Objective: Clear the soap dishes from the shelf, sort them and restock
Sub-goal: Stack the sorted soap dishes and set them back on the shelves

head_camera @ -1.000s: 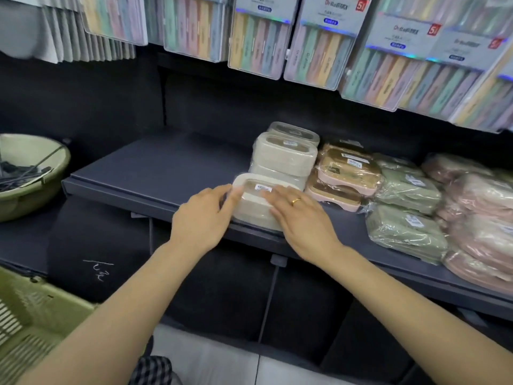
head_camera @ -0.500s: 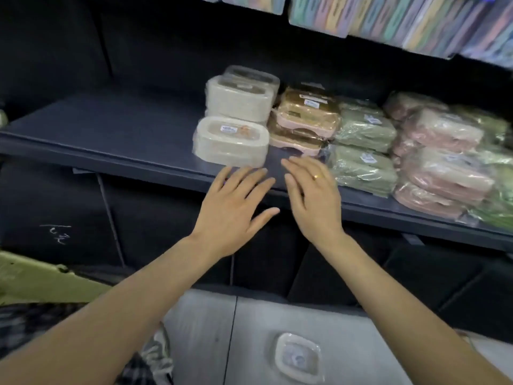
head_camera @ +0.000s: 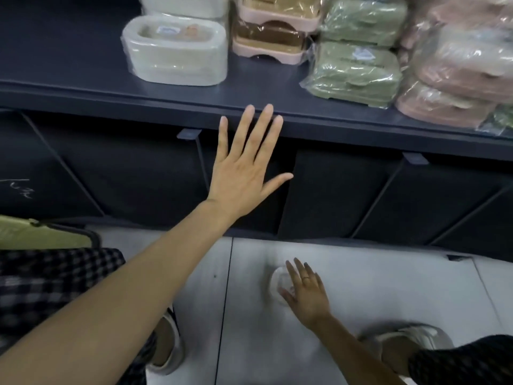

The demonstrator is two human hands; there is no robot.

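The dark shelf (head_camera: pixel 83 87) spans the top of the view, carrying wrapped packs of soap dishes: a cream pack (head_camera: pixel 175 50) at 12 o'clock, pink-and-brown ones (head_camera: pixel 273 37) beside it, then green packs (head_camera: pixel 354 69) and pink packs (head_camera: pixel 455 76) toward 2 o'clock. The left hand (head_camera: pixel 244 173), flat with fingers straight and spread, holds nothing, its fingertips at the shelf's front edge. At 5 o'clock the right hand (head_camera: pixel 305 293), fingers extended, reaches onto a clear dish (head_camera: pixel 277 282) on the grey floor (head_camera: pixel 361 287); whether it grips is unclear.
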